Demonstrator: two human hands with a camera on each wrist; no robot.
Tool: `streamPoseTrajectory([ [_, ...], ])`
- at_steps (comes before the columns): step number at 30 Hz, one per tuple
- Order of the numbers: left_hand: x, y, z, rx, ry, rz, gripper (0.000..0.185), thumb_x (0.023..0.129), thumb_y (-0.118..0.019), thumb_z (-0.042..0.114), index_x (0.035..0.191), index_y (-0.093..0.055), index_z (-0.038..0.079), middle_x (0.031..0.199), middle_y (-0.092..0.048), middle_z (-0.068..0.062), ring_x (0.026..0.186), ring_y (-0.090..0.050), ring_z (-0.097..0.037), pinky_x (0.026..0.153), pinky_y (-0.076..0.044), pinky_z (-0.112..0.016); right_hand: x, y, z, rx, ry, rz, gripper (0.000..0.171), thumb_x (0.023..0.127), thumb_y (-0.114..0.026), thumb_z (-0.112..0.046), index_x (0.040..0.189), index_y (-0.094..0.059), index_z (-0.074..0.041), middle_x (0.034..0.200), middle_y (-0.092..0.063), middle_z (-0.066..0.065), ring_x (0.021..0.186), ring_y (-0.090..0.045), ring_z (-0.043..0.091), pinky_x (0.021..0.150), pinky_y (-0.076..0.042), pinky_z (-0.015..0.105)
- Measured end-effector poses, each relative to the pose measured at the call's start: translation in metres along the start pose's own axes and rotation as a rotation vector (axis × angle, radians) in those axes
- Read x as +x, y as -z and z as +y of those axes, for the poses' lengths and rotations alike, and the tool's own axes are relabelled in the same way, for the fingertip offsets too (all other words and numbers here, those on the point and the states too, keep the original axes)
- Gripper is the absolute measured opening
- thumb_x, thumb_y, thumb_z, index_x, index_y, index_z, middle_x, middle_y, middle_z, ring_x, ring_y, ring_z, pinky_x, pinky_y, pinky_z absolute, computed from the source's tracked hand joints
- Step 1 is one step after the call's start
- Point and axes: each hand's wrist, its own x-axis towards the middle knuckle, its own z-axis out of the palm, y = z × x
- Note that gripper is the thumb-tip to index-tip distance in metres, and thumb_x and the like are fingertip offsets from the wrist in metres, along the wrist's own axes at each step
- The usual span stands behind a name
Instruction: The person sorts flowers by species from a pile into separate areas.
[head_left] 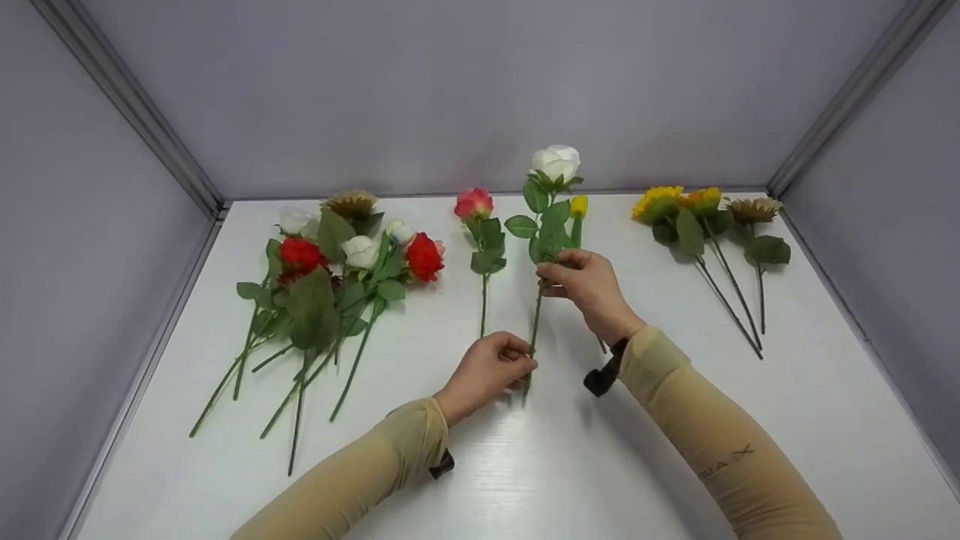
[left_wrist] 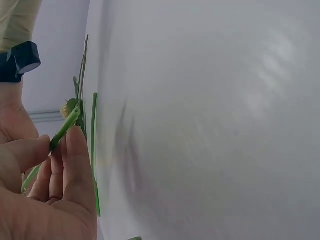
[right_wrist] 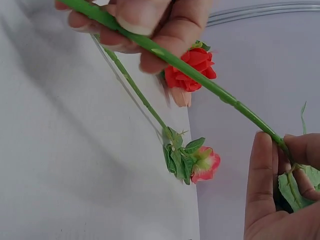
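Observation:
Both hands hold a white rose (head_left: 556,161) up off the white table (head_left: 540,472). My left hand (head_left: 523,367) pinches the bottom of its green stem (head_left: 534,322); the left wrist view shows the thumb and fingers (left_wrist: 70,160) closed on the stem end (left_wrist: 65,127). My right hand (head_left: 553,274) grips the stem higher up, just under the leaves. In the right wrist view the stem (right_wrist: 200,80) runs from my left hand (right_wrist: 135,30) at the top down to my right hand (right_wrist: 275,165).
A pink rose (head_left: 473,202) lies just left of the held stem, and a yellow bud (head_left: 578,205) sits behind my right hand. Several red and white roses (head_left: 345,259) are piled at the left. Sunflowers (head_left: 690,204) lie at the right. Grey walls enclose the table.

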Motion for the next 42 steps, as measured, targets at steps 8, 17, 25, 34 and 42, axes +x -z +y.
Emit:
streamPoseTrajectory([
  [8, -0.002, 0.001, -0.005, 0.003, 0.007, 0.011, 0.016, 0.096, -0.071, 0.010, 0.109, -0.066, 0.002, 0.097, -0.066, -0.007, 0.085, -0.069, -0.020, 0.071, -0.060, -0.032, 0.001, -0.006, 0.003, 0.008, -0.002, -0.017, 0.022, 0.092, -0.075, -0.008, 0.107, -0.064, 0.005, 0.098, -0.070, 0.015, 0.089, -0.071, 0.024, 0.082, -0.061, 0.039],
  [17, 0.008, 0.016, -0.005, 0.060, 0.004, 0.076, 0.019, 0.096, -0.070, 0.011, 0.112, -0.067, 0.000, 0.095, -0.067, -0.007, 0.079, -0.068, -0.018, 0.069, -0.059, -0.031, 0.010, -0.023, 0.015, -0.001, -0.031, -0.012, 0.054, 0.092, -0.072, 0.000, 0.141, -0.048, 0.006, 0.114, -0.063, 0.022, 0.093, -0.071, 0.029, 0.082, -0.061, 0.038],
  [25, 0.021, 0.031, -0.005, 0.199, 0.018, 0.114, 0.022, 0.095, -0.073, 0.012, 0.113, -0.069, 0.001, 0.096, -0.070, -0.005, 0.079, -0.067, -0.015, 0.070, -0.058, -0.030, 0.037, -0.040, 0.034, -0.065, -0.075, 0.053, 0.055, 0.093, -0.070, 0.000, 0.143, -0.049, 0.005, 0.125, -0.059, 0.022, 0.095, -0.069, 0.026, 0.080, -0.060, 0.032],
  [34, 0.010, 0.040, -0.009, 0.283, 0.032, 0.121, 0.023, 0.096, -0.071, 0.012, 0.116, -0.067, 0.002, 0.089, -0.067, -0.004, 0.066, -0.064, -0.016, 0.057, -0.052, -0.027, 0.055, -0.049, 0.052, -0.224, -0.113, 0.042, 0.054, 0.091, -0.068, 0.001, 0.143, -0.051, 0.004, 0.126, -0.059, 0.020, 0.087, -0.066, 0.022, 0.074, -0.060, 0.030],
  [42, -0.005, 0.054, -0.012, 0.358, -0.016, 0.099, 0.024, 0.099, -0.067, 0.017, 0.119, -0.068, 0.003, 0.098, -0.067, -0.003, 0.071, -0.065, -0.014, 0.064, -0.056, -0.030, 0.057, -0.050, 0.064, -0.514, -0.043, 0.004, 0.057, 0.094, -0.070, -0.012, 0.145, -0.052, 0.002, 0.136, -0.058, 0.018, 0.111, -0.060, 0.026, 0.091, -0.053, 0.037],
])
